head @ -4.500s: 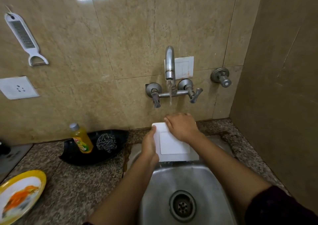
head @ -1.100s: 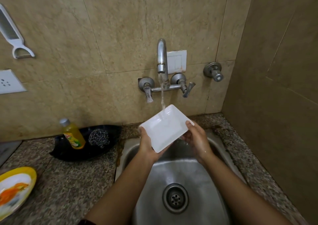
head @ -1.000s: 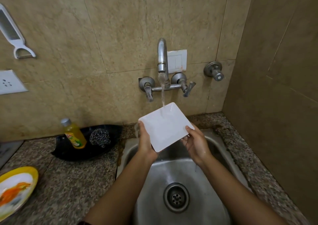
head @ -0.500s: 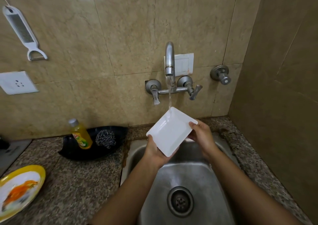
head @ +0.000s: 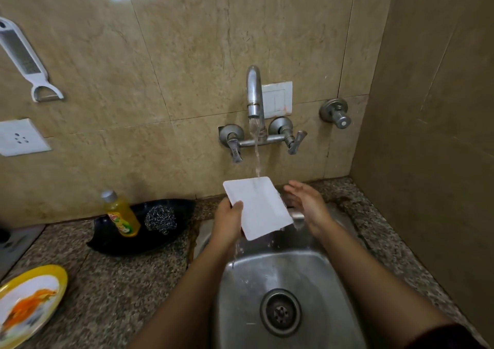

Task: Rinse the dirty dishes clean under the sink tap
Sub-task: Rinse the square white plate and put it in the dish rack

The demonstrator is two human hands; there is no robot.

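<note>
Left hand (head: 227,221) grips white plate (head: 260,209) under tap (head: 254,94); right hand (head: 304,201) open beside.

Soap bottle (head: 121,215) and steel scrubber (head: 160,219) sit in black tray (head: 112,244); white grater (head: 21,54) hangs higher up.

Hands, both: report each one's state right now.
Left hand: grips the white dish by its left edge.
Right hand: open, holding nothing.

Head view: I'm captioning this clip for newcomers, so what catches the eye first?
A white plate, tilted under the running tap over the sink, gripped by the left hand; the right hand is open beside it. Then a yellow plate at the left edge of the counter.
</note>
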